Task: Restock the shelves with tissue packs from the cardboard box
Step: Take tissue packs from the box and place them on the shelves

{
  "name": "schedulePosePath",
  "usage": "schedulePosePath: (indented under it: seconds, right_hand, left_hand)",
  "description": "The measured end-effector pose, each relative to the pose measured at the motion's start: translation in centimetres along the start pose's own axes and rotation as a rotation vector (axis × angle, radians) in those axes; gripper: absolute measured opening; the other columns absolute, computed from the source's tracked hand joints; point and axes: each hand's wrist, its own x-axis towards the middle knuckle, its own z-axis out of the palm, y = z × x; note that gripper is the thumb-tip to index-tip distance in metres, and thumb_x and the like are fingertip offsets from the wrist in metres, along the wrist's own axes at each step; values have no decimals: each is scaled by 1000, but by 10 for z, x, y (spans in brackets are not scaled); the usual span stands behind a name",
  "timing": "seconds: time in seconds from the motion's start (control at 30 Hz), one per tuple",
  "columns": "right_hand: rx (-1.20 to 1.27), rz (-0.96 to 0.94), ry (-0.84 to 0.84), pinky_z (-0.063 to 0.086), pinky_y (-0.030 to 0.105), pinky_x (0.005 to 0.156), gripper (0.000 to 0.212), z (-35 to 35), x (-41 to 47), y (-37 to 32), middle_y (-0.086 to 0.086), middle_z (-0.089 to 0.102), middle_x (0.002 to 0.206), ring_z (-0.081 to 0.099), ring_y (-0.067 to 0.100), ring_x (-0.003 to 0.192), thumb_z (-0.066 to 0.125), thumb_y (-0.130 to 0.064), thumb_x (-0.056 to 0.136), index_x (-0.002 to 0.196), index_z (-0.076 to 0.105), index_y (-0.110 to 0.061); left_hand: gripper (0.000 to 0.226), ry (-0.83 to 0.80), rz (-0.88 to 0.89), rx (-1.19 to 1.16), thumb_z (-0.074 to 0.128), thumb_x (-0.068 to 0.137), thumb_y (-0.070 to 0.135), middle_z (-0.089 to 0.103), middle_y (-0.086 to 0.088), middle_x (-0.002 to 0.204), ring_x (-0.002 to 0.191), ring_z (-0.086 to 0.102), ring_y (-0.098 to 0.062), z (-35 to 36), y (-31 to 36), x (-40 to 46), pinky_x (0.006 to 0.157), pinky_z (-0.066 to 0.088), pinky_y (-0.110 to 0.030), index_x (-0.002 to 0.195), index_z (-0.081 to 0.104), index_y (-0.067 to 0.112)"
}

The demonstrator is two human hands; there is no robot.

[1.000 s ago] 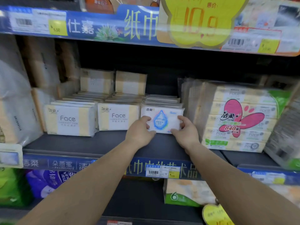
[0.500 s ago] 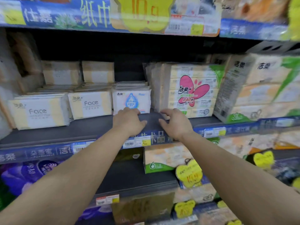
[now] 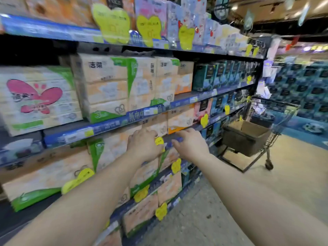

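Left hand (image 3: 144, 145) empty, fingers loosely bent; right hand (image 3: 190, 147) empty, fingers spread. Both hang in front of the shelves (image 3: 113, 124), touching nothing we can make out. Half second ago we were still at shelf lip by placed pack; now our view has swung right along aisle. Cardboard box (image 3: 245, 137) sits in shopping cart (image 3: 276, 121), well apart to right. Tissue packs (image 3: 104, 86) fill shelf rows. We judge one pack placed, next fetch from box beginning.
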Motion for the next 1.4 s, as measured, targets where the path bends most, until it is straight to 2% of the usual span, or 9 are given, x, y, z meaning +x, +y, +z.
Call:
schedulePosePath:
  seconds: [0.17,0.23,0.4,0.57,0.8,1.13,1.4]
  right_hand:
    - [-75,195,18,48,39,89,48,-22,-4,117,8,50,128,46,29,120,44,-52,95,133,52,-26]
    - [-95,262,35,48,39,90,45,-21,1,157,8,51,126,47,29,118,45,-52,94,129,55,-25]
    - [-98,397,61,44,40,99,50,-12,41,247,6,48,135,44,28,126,47,-53,92,135,53,-28]
    - [-133,519,72,44,43,101,54,-23,109,332,6,49,136,43,27,127,47,-57,91,136,51,-28]
    - [-137,633,98,45,41,98,50,-25,182,435,5,52,131,46,26,122,48,-54,90,132,56,-28]
    - [-97,658,104,44,36,91,48,-13,279,643,6,53,121,48,26,116,48,-53,91,130,57,-27]
    - [-152,561,27,46,36,92,50,-42,386,812,4,55,125,50,24,116,49,-54,91,131,56,-24]
  left_hand:
    - [54,-96,181,-47,49,89,59,45,-6,137,130,38,-31,46,118,49,103,37,-46,134,48,30]
    - [55,-119,255,-21,49,88,61,46,-5,133,125,42,-30,68,154,72,102,38,-45,134,47,30]
    - [54,-182,369,-25,48,87,63,49,-6,128,116,48,-31,117,220,155,90,44,-44,130,50,30]
    - [62,-221,465,-80,50,87,62,45,-8,137,125,44,-33,144,290,257,99,41,-47,141,40,33]
    - [61,-220,577,-85,51,86,61,48,-8,135,124,44,-33,187,384,356,98,40,-44,140,42,34]
    - [51,-226,581,-73,52,85,58,53,-6,127,118,49,-31,281,542,492,96,42,-44,129,51,33]
    - [57,-251,487,-100,52,85,59,51,-6,134,124,46,-29,324,677,611,102,37,-43,135,47,32]
